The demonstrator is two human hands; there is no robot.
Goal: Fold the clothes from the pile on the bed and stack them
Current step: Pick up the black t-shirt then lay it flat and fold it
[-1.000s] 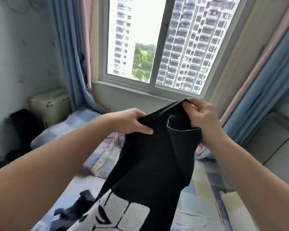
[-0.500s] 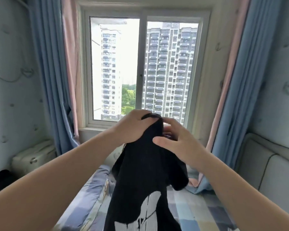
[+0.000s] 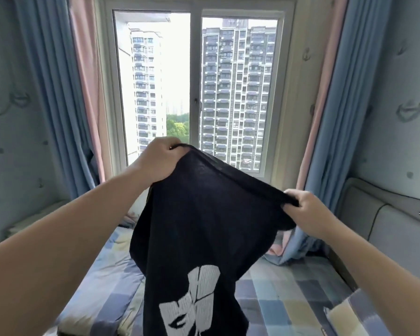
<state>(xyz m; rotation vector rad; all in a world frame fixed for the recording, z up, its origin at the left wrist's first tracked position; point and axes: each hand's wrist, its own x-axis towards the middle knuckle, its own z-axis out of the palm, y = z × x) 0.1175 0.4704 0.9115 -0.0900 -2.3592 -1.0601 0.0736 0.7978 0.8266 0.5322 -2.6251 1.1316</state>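
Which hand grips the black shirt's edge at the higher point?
The left hand, up in front of the window; the right hand grips the same edge of the black shirt lower, beside the blue curtain.

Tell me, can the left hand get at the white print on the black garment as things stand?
Probably not at once. The left hand grips the top edge of the black garment. The white print hangs lower with nothing in front, but the hand must let go first.
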